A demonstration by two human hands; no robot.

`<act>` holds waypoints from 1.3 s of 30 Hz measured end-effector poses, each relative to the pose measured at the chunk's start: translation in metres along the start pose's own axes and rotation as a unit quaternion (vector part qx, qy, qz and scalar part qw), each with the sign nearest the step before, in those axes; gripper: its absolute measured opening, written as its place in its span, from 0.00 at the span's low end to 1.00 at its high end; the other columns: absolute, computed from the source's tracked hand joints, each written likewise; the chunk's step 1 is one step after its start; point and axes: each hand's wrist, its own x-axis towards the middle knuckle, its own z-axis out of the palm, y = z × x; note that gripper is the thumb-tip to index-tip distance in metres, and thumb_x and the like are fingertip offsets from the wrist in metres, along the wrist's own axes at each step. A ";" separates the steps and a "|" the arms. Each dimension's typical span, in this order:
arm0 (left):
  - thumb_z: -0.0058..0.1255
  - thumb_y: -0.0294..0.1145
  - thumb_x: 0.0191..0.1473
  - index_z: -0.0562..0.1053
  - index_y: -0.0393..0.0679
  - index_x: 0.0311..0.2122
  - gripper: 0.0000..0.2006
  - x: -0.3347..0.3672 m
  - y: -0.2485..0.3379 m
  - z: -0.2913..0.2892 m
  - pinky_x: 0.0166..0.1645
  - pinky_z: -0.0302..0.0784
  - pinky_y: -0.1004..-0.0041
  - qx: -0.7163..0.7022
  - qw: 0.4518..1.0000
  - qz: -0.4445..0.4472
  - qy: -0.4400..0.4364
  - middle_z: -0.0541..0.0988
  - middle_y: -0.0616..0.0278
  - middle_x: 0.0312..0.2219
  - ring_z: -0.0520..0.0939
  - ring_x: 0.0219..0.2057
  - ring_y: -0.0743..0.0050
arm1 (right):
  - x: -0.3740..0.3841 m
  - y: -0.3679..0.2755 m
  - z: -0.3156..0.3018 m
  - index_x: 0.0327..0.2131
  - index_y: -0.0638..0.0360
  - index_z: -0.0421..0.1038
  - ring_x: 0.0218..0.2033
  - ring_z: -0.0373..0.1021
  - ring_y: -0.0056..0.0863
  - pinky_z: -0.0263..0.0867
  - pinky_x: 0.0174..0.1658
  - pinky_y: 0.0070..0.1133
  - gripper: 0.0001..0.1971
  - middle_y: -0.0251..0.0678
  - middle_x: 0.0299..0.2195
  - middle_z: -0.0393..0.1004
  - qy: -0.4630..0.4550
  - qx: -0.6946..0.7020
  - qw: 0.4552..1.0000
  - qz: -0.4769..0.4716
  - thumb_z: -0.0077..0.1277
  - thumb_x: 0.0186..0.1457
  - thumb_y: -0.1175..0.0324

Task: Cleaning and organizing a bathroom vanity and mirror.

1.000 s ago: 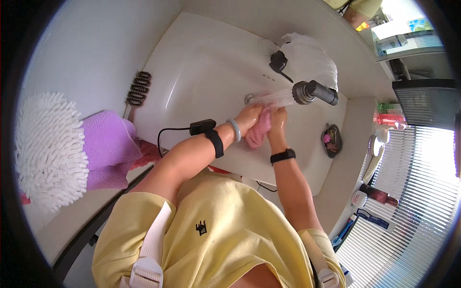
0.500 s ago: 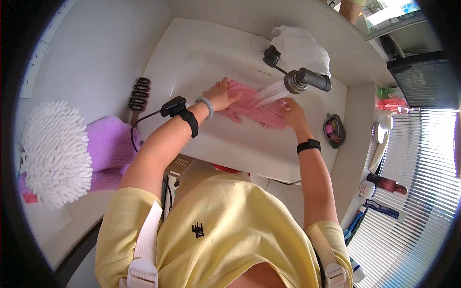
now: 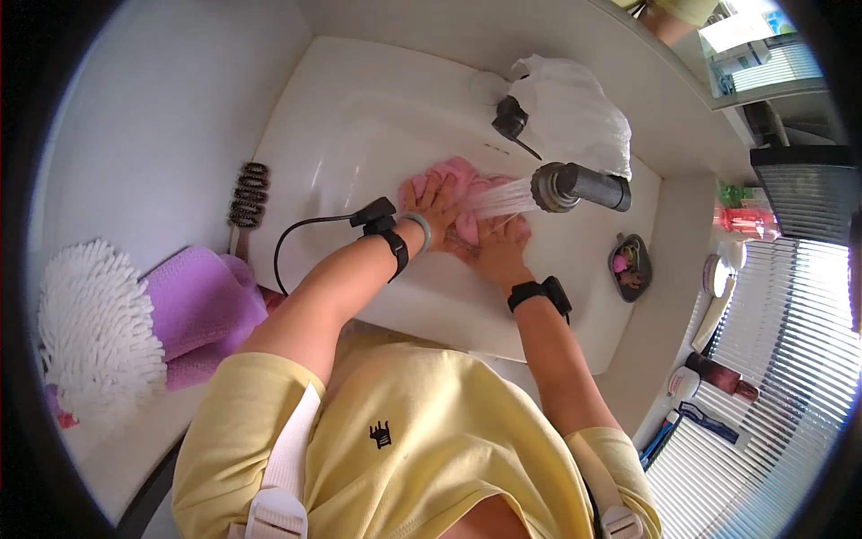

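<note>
A wet pink cloth [image 3: 458,171] lies bunched in the white sink [image 3: 359,117]. Water [image 3: 505,198] sprays onto it from the dark tap [image 3: 579,188]. My left hand [image 3: 435,214] presses on the cloth's left part, fingers spread and laid flat. Close beside it, my right hand [image 3: 500,251] lies on the cloth's near right part with its fingers stretched forward and apart. Both hands hide some of the cloth, so its full shape cannot be made out.
White fabric [image 3: 575,112] hangs behind the tap. A small grey dish [image 3: 631,269] stands at the sink's right. On the left are a round hairbrush [image 3: 249,196], a purple cloth [image 3: 202,296] and a white shaggy mitt [image 3: 99,332]. Toiletries, including a dark red bottle [image 3: 718,375], line the right side.
The cloth has gone from spread out between my hands to bunched up. My right hand has moved left and nearer; my left hand has shifted slightly right and flattened with fingers spread.
</note>
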 end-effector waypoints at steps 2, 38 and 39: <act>0.50 0.62 0.51 0.49 0.59 0.69 0.44 0.005 -0.003 0.006 0.63 0.32 0.31 -0.002 1.000 0.006 0.023 0.29 0.50 0.70 0.30 0.70 0.43 | 0.007 0.001 -0.003 0.60 0.47 0.62 0.68 0.36 0.59 0.38 0.56 0.66 0.40 0.51 0.64 0.53 0.010 0.004 1.000 -0.011 0.53 0.48 0.36; 0.52 0.54 0.54 0.62 0.53 0.62 0.33 -0.068 0.028 -0.025 0.55 0.64 0.40 -0.776 0.630 0.019 0.040 0.64 0.60 0.60 0.70 0.56 0.62 | -0.043 0.030 -0.135 0.48 0.65 0.69 0.43 0.71 0.24 0.67 0.47 0.21 0.27 0.33 0.41 0.73 -0.011 0.766 0.639 -0.077 0.57 0.39 0.81; 0.49 0.57 0.55 0.59 0.53 0.64 0.34 -0.065 0.030 -0.022 0.57 0.60 0.37 -0.829 0.556 -0.040 0.039 0.63 0.59 0.61 0.66 0.59 0.58 | -0.058 0.013 -0.150 0.49 0.65 0.68 0.46 0.71 0.29 0.64 0.51 0.25 0.26 0.34 0.43 0.73 -0.023 0.804 0.584 -0.114 0.60 0.43 0.72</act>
